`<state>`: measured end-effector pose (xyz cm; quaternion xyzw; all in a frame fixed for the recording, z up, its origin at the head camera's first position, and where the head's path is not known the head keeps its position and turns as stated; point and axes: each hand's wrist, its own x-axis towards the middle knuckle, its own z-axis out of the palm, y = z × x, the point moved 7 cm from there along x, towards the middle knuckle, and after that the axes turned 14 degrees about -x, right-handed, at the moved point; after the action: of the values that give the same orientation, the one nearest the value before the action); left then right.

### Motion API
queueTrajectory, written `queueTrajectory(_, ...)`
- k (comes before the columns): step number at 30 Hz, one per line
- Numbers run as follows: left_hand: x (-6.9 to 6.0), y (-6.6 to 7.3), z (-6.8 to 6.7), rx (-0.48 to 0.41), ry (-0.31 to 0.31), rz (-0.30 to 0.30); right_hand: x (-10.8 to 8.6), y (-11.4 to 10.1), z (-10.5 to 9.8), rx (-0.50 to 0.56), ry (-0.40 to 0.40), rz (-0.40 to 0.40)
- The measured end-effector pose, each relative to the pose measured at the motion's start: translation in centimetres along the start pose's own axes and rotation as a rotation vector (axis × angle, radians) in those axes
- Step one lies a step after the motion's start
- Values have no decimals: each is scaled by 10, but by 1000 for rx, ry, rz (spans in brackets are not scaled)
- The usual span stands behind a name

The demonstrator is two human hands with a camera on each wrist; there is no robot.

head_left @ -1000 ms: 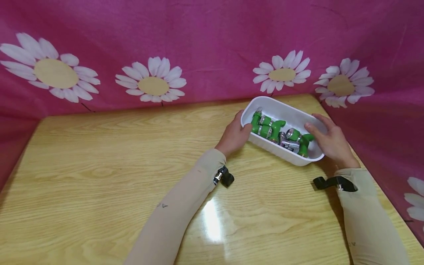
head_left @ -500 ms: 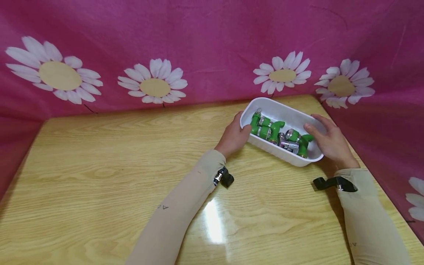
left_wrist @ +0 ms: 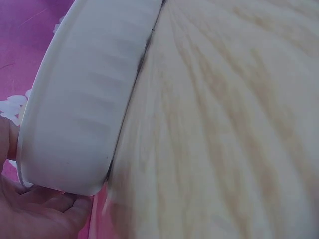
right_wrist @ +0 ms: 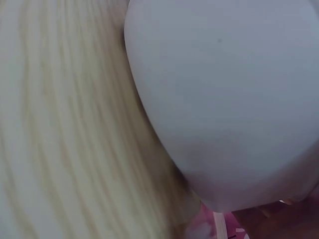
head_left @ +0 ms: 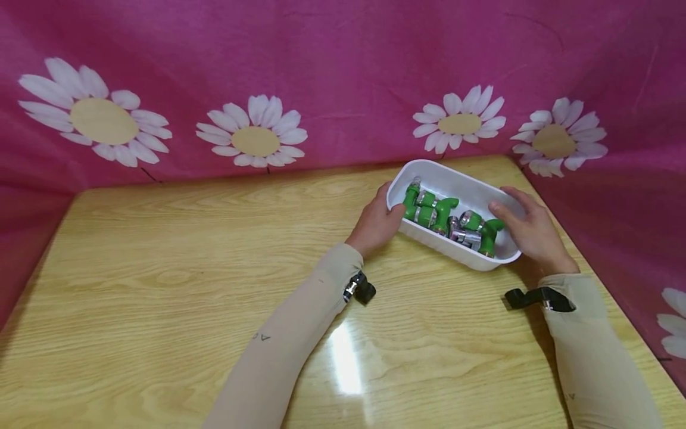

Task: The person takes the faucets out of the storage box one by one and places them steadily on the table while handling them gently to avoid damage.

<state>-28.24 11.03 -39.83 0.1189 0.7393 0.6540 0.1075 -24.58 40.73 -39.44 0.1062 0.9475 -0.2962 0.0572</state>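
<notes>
A white plastic bin (head_left: 442,247) sits at the right of the table, tilted across the head view, its base on or very near the wood. Inside lie several green pipe fittings (head_left: 443,211) with metal collars and a chrome fitting (head_left: 467,238). My left hand (head_left: 374,223) grips the left end, thumb over the rim. At the right end my right hand (head_left: 538,235) grips the bin with its thumb inside the rim. Both wrist views mostly show the outer wall: left hand (left_wrist: 40,214) under one end, right hand (right_wrist: 279,219) partly cut off.
The wooden table (head_left: 187,268) stretches left and toward me, with a glare streak in front. A pink cloth (head_left: 343,71) with white daisies hangs behind and along the right side. Each sleeve carries a black wrist mount (head_left: 364,289).
The bin has shifted very slightly left with both hands still gripping it. The head view has turned a little, so the daisies appear farther right.
</notes>
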Motion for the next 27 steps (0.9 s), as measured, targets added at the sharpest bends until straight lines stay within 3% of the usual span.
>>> queueTrajectory(15,-7,-3,-16,5,17,-14,-1,-14,9,-35,6,-84)
queueTrajectory(27,-21,-3,-31,17,41,-40,-8,-29,19,-39,21,-115)
